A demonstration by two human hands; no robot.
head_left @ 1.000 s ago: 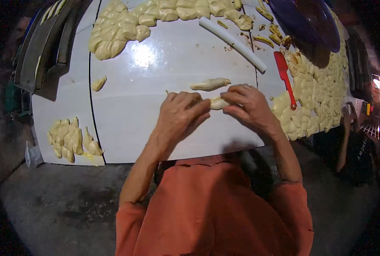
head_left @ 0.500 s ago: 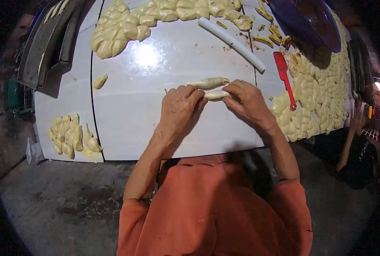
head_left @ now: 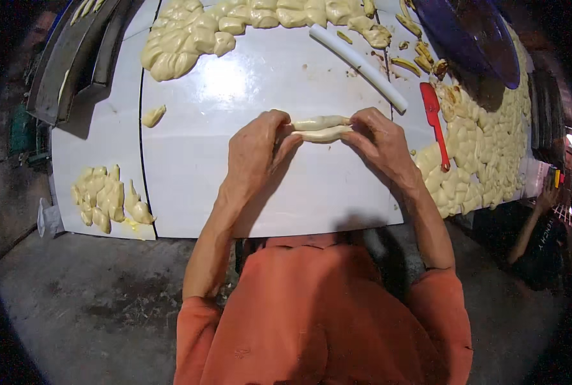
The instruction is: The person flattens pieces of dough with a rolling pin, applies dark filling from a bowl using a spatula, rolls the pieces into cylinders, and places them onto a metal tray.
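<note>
Two pale rolled dough pieces lie side by side across the middle of the white tabletop, the far dough roll [head_left: 321, 122] and the near dough roll [head_left: 324, 135]. They touch along their length. My left hand [head_left: 259, 146] is closed at their left ends, thumb at the near roll and fingers at the far one. At the right ends my right hand [head_left: 383, 140] pinches in the same way. The fingertips partly hide the ends of both rolls.
Dough lumps [head_left: 190, 42] line the far side, and more dough [head_left: 485, 147] spreads at right. A white rod [head_left: 361, 68], red spatula [head_left: 432, 115], yellow-brown strips [head_left: 407, 65] and purple basin [head_left: 472, 38] lie beyond. Small dough pieces [head_left: 100, 192] and metal trays [head_left: 68, 77] are at left.
The near dough roll has moved away from me against the far one. My hands have spread slightly apart and now span the ends of both rolls.
</note>
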